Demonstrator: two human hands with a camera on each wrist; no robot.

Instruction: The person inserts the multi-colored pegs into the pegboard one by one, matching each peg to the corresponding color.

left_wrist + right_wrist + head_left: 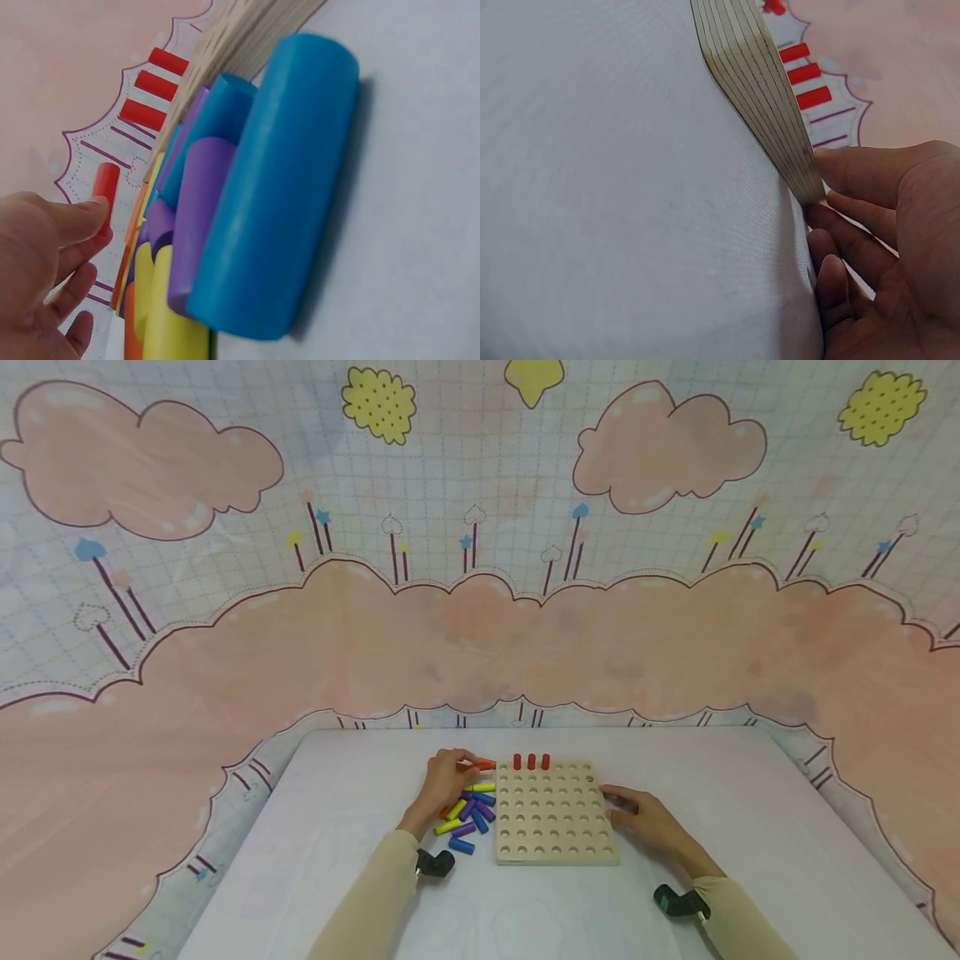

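My left hand [447, 779] pinches a red peg [107, 184] between thumb and fingertips, beside the far left corner of the wooden pegboard [557, 824]. In the board's far row three red pegs [532, 762] stand upright, side by side. The other holes in view hold no pegs. At the board's right edge, my right hand [651, 820] holds the side near the far corner. There the thumb [855, 174] touches the upper edge, and the lower fingers curl by the table. Below the left hand lies a pile of loose pegs in blue [281, 187], purple [201, 217], yellow [447, 827] and orange.
The white table [315, 802] carries the board and the pile, which lies close along the board's left side. One blue peg [461, 845] lies nearest the front of the pile. Behind the table hangs a patterned cloth [480, 643]. Each wrist wears a small black camera [437, 863].
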